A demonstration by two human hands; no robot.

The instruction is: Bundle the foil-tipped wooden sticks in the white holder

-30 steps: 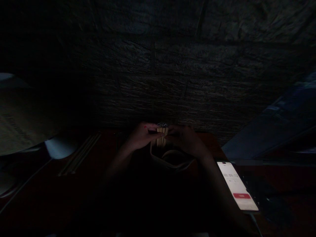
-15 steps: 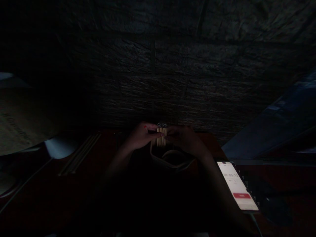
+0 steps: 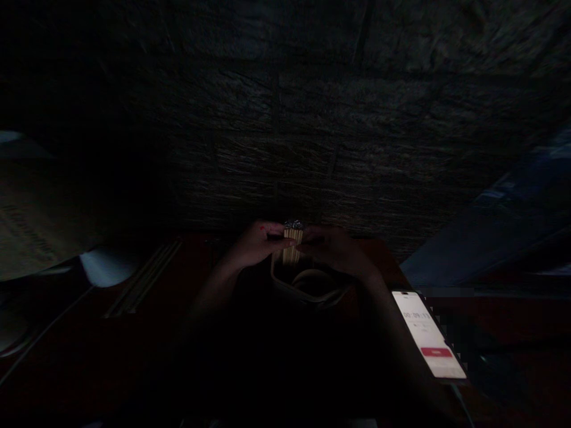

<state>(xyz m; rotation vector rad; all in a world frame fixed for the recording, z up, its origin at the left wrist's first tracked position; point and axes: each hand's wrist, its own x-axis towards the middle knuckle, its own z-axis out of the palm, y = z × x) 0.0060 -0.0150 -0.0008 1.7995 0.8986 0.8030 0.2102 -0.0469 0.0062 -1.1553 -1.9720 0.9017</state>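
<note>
Two sides pinched | my left hand (image 3: 255, 244) and right hand (image 3: 333, 247) hold pale, slim, silvery-tipped sticks (image 3: 292, 234) | presumably keeping them bundled

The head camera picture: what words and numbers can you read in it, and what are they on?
"00:09:1", last digit blurred: on the phone screen.
Tiny lines below those numbers: too blurred to read.
White writing on the phone's red button: too blurred to read.
Dark lettering on the tan object at far left: too dim and blurred to read.
</note>
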